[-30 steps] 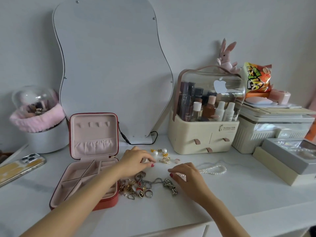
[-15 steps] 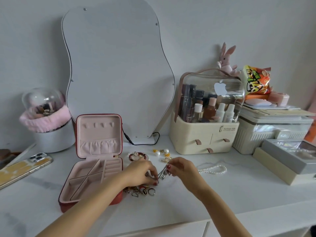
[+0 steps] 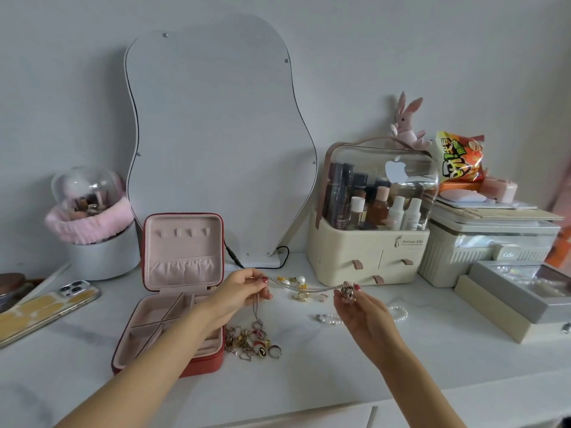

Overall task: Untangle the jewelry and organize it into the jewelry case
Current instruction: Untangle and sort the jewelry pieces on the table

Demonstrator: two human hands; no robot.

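Since half a second ago both hands have pulled apart and lifted, drawing a silver chain [image 3: 304,287] taut between them above the surface [image 3: 309,375]. The left hand [image 3: 239,293] pinches one part of the chain between thumb and fingertips, and a loose length hangs from it down to the tangled pile of rings and charms [image 3: 251,341] lying just beside the front right corner of the jewelry case [image 3: 173,304]. The right hand [image 3: 361,313] pinches the chain's other end, where a small pinkish charm [image 3: 348,291] sits at its fingertips. Behind the stretched chain, gold and pearl earrings [image 3: 296,287] are scattered on the surface, and a pearl bracelet [image 3: 398,315] lies beyond the right hand, partly hidden by it. The red case stands open, its pink lid upright and its divided compartments bare. Further back a wavy mirror [image 3: 216,134] leans on the wall, with a cosmetics organizer [image 3: 370,242] to its right and a phone [image 3: 46,307] far left.
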